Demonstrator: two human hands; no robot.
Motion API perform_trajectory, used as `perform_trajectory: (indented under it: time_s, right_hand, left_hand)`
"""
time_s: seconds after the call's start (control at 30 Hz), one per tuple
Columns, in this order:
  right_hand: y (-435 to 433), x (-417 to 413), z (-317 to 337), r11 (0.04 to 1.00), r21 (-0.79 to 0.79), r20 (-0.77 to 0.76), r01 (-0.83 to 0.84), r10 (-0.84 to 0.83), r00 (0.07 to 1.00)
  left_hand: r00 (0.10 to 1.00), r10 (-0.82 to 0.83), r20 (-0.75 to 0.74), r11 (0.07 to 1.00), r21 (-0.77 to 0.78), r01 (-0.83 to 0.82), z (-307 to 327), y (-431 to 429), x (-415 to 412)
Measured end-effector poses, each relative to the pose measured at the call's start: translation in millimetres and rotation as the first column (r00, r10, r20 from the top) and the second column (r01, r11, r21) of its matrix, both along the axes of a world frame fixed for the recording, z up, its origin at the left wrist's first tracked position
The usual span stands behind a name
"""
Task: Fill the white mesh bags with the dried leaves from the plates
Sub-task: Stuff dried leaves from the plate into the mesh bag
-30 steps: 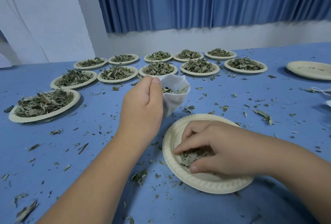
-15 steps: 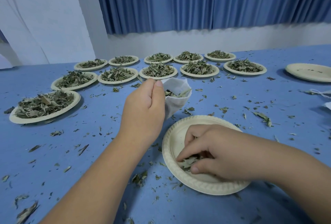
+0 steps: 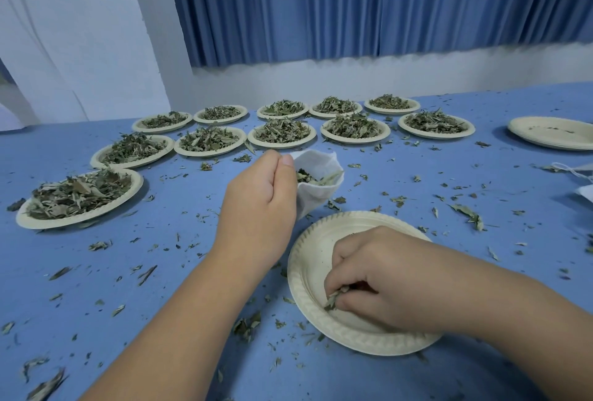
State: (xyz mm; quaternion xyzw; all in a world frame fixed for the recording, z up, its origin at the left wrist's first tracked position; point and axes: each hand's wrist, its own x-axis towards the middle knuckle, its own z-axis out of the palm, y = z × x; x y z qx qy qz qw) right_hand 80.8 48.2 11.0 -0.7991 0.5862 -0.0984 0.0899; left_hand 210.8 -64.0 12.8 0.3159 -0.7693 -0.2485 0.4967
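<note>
My left hand (image 3: 256, 208) grips the near edge of a white mesh bag (image 3: 317, 189), holding its mouth open above the blue table; dried leaves show inside it. Just in front of the bag lies a cream paper plate (image 3: 308, 259), almost bare of leaves. My right hand (image 3: 385, 275) rests in that plate with its fingertips pinched on a small bunch of dried leaves (image 3: 335, 298). Most of what the fingers hold is hidden under the hand.
Several plates heaped with dried leaves stand in two rows at the back, from a large plate (image 3: 80, 198) at the left to another plate (image 3: 436, 124) at the right. A stack of bare plates (image 3: 552, 132) and more white bags (image 3: 584, 189) sit far right. Loose leaf bits litter the table.
My right hand has gathered the last leaves toward the plate's near side and closed its fingers on them. The left hand and bag have barely shifted.
</note>
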Motion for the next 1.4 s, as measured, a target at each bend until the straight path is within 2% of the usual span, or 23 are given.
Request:
perform_trajectory:
  time_s: [0.1, 0.2, 0.27, 0.33, 0.47, 0.53, 0.6, 0.7, 0.83, 0.93, 1.07, 1.3, 1.4]
  right_hand:
    - [0, -10, 10, 0.998, 0.030, 0.222, 0.062, -0.068, 0.973]
    - [3, -24, 29, 0.988, 0.054, 0.537, 0.145, -0.152, 0.830]
    - [3, -29, 41, 0.980, 0.014, 0.648, 0.198, -0.160, 0.745]
    - [0, -30, 51, 0.963, -0.053, 0.689, 0.264, -0.156, 0.707]
    - [-10, -22, 65, 0.927, -0.167, 0.599, 0.337, -0.176, 0.781]
    - [-17, -16, 70, 0.915, -0.187, 0.481, 0.356, -0.231, 0.846]
    - [-25, -10, 71, 0.901, -0.212, 0.299, 0.378, -0.309, 0.903]
    - [-36, 0, 70, 0.867, -0.269, 0.152, 0.419, -0.391, 0.908]
    - [-42, 9, 72, 0.846, -0.339, 0.091, 0.411, -0.405, 0.910]
    - [-41, 11, 73, 0.866, -0.325, 0.028, 0.379, -0.391, 0.920]
    - [-35, 9, 73, 0.901, -0.258, 0.021, 0.350, -0.356, 0.934]
    - [-39, 7, 63, 0.854, -0.364, 0.083, 0.373, -0.369, 0.926]
    - [-36, 0, 59, 0.865, -0.405, 0.029, 0.298, -0.314, 0.949]
  left_hand:
    - [1.000, -0.006, 0.001, 1.000, 0.003, 0.006, 0, 0, 0]
    - [1.000, -0.018, 0.008, 1.000, -0.001, 0.018, 0, 1, -1]
    - [0.999, -0.023, 0.023, 1.000, -0.006, 0.023, 1, 2, -2]
    - [0.999, -0.029, 0.042, 1.000, -0.010, 0.029, 1, 3, -3]
    - [0.998, -0.049, 0.046, 0.999, -0.013, 0.050, 0, 3, -5]
    - [0.997, -0.062, 0.035, 0.998, -0.008, 0.062, -1, 4, -5]
    - [0.997, -0.075, 0.031, 0.997, -0.005, 0.076, -1, 3, -6]
    - [0.995, -0.088, 0.049, 0.996, 0.003, 0.088, -1, 4, -6]
    - [0.993, -0.090, 0.071, 0.996, 0.013, 0.089, -1, 5, -6]
    - [0.993, -0.093, 0.067, 0.995, 0.025, 0.092, 0, 6, -6]
    - [0.993, -0.103, 0.053, 0.994, 0.031, 0.101, -1, 6, -6]
    - [0.991, -0.128, 0.040, 0.991, 0.040, 0.127, -3, 6, -7]
    - [0.989, -0.144, 0.021, 0.988, 0.050, 0.143, -3, 6, -6]
